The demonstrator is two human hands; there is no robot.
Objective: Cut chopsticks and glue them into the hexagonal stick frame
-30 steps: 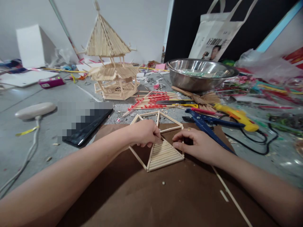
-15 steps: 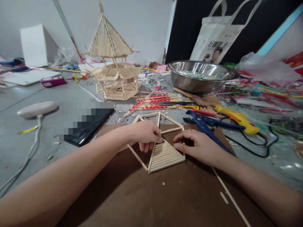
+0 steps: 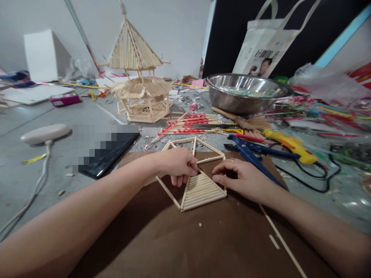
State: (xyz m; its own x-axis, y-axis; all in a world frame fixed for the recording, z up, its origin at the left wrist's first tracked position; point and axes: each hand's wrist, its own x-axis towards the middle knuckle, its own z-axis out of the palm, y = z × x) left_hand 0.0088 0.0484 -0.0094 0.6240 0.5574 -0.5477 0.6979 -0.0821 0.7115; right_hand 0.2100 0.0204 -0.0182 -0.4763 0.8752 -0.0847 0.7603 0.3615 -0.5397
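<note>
A flat hexagonal frame of thin wooden sticks [image 3: 199, 189] lies on brown cardboard [image 3: 185, 239]; one of its triangular sections is filled with parallel sticks. My left hand [image 3: 178, 164] rests on the frame's middle, fingers curled and pinching at the top of the filled triangle. My right hand [image 3: 242, 177] lies at the frame's right edge, fingers bent and pressed against the sticks there. What the fingertips grip is too small to name.
A stick-built pagoda model [image 3: 137, 73] stands behind. A steel bowl [image 3: 246, 90], a yellow glue gun [image 3: 290, 143] with a black cord, blue-handled cutters [image 3: 252, 152], red-marked sticks [image 3: 188, 123], a dark phone [image 3: 106, 154] and a white bag [image 3: 266, 42] surround the cardboard.
My left hand has shifted very slightly at the top of the filled triangle. My right hand stays at the frame's right edge. The view has shifted a little.
</note>
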